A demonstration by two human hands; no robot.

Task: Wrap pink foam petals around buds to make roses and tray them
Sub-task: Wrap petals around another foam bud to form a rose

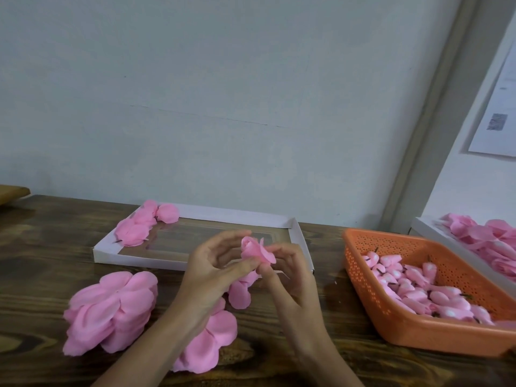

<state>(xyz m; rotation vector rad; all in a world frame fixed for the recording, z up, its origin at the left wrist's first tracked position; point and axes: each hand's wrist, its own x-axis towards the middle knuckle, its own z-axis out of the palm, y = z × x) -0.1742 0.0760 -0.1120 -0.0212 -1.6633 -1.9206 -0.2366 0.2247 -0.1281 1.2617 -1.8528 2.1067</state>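
A pink foam rose (255,250) with a bud at its centre is held above the table between both hands. My left hand (213,265) pinches its base from the left with thumb and fingers. My right hand (287,270) pinches the outer petal from the right. A thick stack of pink petal sheets (111,308) lies at the left, with more loose petal sheets (212,339) under my left wrist. The white flat tray (296,233) behind my hands holds a few finished roses (145,223) in its far left corner. An orange basket (371,291) at the right holds several buds (418,286).
A second white tray (427,229) with pink roses sits at the far right edge. The dark wooden table (42,247) meets a pale wall close behind the tray. A paper sheet (499,113) hangs on the right wall.
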